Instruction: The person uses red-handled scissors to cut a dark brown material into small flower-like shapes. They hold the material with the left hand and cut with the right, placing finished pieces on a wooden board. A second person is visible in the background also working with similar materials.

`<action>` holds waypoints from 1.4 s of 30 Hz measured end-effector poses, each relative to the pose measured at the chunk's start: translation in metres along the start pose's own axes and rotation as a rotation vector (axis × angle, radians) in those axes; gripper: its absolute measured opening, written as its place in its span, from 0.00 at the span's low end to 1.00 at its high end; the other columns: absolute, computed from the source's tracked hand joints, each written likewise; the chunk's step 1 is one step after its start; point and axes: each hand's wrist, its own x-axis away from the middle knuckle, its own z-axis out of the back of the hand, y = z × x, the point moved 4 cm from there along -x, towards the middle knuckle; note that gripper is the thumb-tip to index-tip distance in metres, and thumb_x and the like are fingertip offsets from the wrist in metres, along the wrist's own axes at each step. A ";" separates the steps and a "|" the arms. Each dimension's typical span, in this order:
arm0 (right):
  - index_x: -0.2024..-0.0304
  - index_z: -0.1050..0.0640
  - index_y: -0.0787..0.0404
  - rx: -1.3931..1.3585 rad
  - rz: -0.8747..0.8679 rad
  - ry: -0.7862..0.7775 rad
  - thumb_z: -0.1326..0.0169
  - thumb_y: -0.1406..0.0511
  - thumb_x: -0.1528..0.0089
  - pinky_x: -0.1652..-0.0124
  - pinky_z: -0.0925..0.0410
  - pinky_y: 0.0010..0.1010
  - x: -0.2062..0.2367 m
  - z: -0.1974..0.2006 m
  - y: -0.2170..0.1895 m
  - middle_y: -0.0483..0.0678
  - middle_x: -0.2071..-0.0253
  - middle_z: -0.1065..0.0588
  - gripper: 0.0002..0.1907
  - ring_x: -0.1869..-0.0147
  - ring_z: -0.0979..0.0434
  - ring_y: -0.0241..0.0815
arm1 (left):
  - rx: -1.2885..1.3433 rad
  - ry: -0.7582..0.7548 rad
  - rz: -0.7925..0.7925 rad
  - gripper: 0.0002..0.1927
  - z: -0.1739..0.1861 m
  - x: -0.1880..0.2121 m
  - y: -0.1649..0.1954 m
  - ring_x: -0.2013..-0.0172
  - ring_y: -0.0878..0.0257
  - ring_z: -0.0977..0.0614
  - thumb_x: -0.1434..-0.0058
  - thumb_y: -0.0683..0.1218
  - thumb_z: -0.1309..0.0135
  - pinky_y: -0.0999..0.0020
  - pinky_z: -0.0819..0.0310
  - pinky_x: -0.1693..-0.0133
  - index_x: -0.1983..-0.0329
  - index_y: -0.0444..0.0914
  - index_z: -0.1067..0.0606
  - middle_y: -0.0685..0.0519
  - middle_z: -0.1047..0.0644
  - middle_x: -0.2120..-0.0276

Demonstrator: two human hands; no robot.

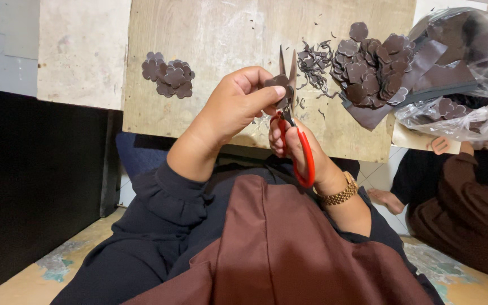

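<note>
My left hand (pixel 234 107) pinches a small dark brown flower-shaped piece (pixel 279 82) between thumb and fingers, just above the edge of a low wooden board (pixel 210 39). My right hand (pixel 296 148) grips red-handled scissors (pixel 295 133), whose open blades (pixel 288 63) point up around the piece. A gold watch (pixel 341 194) sits on my right wrist.
A small pile of cut brown flower shapes (pixel 168 74) lies at the board's left. A bigger heap of rounded brown pieces (pixel 373 68) and thin trimmings (pixel 313 63) lies at the right, beside a clear plastic bag (pixel 470 62) of brown material. Another person's hand (pixel 439 145) is at the right.
</note>
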 end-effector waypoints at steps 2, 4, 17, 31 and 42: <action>0.54 0.33 0.58 0.023 -0.028 -0.011 0.57 0.40 0.31 0.59 0.41 0.23 0.001 0.000 -0.001 0.40 0.63 0.38 0.29 0.61 0.42 0.32 | 0.006 -0.025 -0.024 0.06 -0.002 -0.001 0.000 0.68 0.70 0.21 0.33 0.43 0.43 0.74 0.26 0.64 0.61 0.35 0.24 0.55 0.20 0.68; 0.55 0.34 0.58 -0.003 -0.039 -0.016 0.57 0.40 0.31 0.60 0.41 0.23 0.000 -0.001 -0.001 0.40 0.63 0.39 0.28 0.62 0.42 0.32 | 0.000 -0.031 -0.040 0.05 -0.002 0.000 0.000 0.67 0.71 0.22 0.33 0.43 0.43 0.74 0.26 0.63 0.62 0.35 0.24 0.56 0.21 0.68; 0.60 0.35 0.57 -0.047 -0.056 0.085 0.59 0.48 0.27 0.67 0.45 0.22 0.000 -0.001 0.005 0.39 0.68 0.41 0.21 0.68 0.46 0.31 | -0.061 0.020 -0.099 0.04 0.003 -0.007 -0.008 0.66 0.72 0.22 0.33 0.42 0.42 0.74 0.24 0.60 0.61 0.35 0.24 0.57 0.21 0.67; 0.64 0.33 0.56 -0.005 -0.122 0.431 0.56 0.45 0.29 0.74 0.43 0.23 -0.012 0.052 0.033 0.39 0.74 0.38 0.23 0.74 0.40 0.32 | -0.039 0.083 0.049 0.11 0.013 0.001 0.007 0.64 0.67 0.14 0.35 0.41 0.47 0.74 0.21 0.67 0.50 0.34 0.24 0.52 0.17 0.61; 0.62 0.33 0.57 -0.125 0.063 0.286 0.53 0.47 0.28 0.73 0.41 0.26 -0.018 0.070 0.045 0.40 0.74 0.40 0.22 0.74 0.40 0.33 | 0.178 0.034 0.227 0.37 0.012 0.001 0.014 0.55 0.53 0.12 0.31 0.60 0.71 0.61 0.15 0.59 0.39 0.28 0.26 0.41 0.17 0.53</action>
